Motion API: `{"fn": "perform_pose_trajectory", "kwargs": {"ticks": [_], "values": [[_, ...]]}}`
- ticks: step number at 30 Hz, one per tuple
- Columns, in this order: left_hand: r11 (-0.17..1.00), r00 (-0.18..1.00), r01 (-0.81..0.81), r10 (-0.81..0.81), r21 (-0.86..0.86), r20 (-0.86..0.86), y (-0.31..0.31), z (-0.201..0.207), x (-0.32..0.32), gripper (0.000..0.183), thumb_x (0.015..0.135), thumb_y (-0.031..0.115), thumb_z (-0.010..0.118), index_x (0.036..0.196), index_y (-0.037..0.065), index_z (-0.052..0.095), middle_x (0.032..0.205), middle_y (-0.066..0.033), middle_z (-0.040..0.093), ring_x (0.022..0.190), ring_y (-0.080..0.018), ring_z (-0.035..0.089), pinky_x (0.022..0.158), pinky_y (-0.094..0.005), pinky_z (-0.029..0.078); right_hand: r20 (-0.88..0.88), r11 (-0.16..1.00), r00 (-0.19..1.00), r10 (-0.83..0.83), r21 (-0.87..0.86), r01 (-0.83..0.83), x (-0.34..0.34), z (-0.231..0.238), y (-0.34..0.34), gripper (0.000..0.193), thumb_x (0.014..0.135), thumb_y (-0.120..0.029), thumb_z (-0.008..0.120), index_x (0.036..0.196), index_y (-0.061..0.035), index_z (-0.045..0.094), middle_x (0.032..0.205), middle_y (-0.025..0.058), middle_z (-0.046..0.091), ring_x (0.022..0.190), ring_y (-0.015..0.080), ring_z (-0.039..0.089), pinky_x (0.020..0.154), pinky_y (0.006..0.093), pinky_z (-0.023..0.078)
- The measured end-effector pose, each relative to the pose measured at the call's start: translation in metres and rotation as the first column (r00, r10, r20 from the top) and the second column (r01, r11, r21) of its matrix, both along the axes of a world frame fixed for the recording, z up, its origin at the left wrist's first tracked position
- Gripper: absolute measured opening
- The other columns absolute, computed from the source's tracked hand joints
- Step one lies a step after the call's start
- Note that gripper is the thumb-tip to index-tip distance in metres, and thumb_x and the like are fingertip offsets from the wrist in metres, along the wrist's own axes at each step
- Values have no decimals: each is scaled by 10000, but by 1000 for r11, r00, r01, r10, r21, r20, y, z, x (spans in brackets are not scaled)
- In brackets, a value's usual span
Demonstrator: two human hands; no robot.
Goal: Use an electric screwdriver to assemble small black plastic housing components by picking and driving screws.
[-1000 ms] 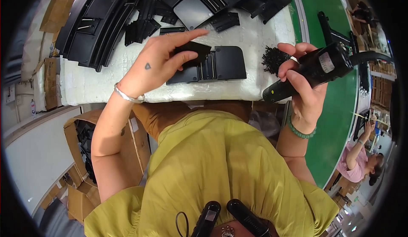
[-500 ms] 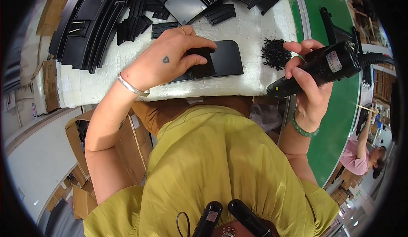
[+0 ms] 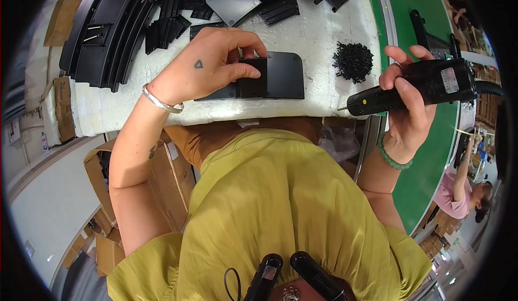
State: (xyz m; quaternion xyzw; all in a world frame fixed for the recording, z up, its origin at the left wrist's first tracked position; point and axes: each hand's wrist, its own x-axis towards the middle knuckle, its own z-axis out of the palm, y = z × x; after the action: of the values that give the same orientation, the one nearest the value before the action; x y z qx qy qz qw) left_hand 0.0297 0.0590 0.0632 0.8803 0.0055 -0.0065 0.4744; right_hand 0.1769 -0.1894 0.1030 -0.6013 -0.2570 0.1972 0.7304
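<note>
My left hand [image 3: 213, 66] pinches a small black plastic piece [image 3: 253, 87] between thumb and fingers. That piece lies across a flat black panel [image 3: 286, 75] with rounded corners, near the table's front edge. The hand covers the panel's left part. In my right hand [image 3: 411, 112] is a black electric screwdriver [image 3: 431, 82], its thin bit pointing left above the table's right front corner. The fingers wrap its body, and a cable leaves its back end. A pile of small black screws [image 3: 353, 62] lies on the table between the panel and the screwdriver.
Stacked curved black panels [image 3: 110, 36] stand at the far left of the white padded table [image 3: 324, 102]. More black plastic parts [image 3: 232, 3] crowd its back. A green surface [image 3: 423, 139] runs along the right. Cardboard boxes [image 3: 167, 185] stand below left; another person [image 3: 456, 196] is at far right.
My right hand has moved right with the screwdriver, whose bit now shows level and points left. My left hand has shifted slightly left along with the piece and panel.
</note>
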Motion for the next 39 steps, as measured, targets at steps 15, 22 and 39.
{"fn": "perform_pose_trajectory", "kwargs": {"ticks": [15,22,39], "values": [[989,996,-55,45,-135,-74,9,-1,-8,179,787,10,627,963,-2,658,835,-46,584,709,-103,530,619,-224,432,12,1000,1000,-2,-24,3,-1,-1,1,445,698,14,516,1134,61,439,1029,266,569,667,164,502,689,261,418],[965,984,-129,95,-228,-152,13,-3,-12,180,790,1,623,967,-5,658,829,-34,568,702,-86,514,611,-207,424,12,999,1000,-15,-28,15,-3,-2,2,441,694,19,511,1126,67,439,1025,273,563,665,166,498,687,261,417],[959,992,-121,122,257,14,3,8,-17,559,610,194,764,1122,72,576,958,-82,569,945,-254,485,856,-322,390,28,949,1000,0,316,-9,12,-3,2,458,717,-28,532,1154,10,399,618,71,460,534,185,475,618,358,451]]}}
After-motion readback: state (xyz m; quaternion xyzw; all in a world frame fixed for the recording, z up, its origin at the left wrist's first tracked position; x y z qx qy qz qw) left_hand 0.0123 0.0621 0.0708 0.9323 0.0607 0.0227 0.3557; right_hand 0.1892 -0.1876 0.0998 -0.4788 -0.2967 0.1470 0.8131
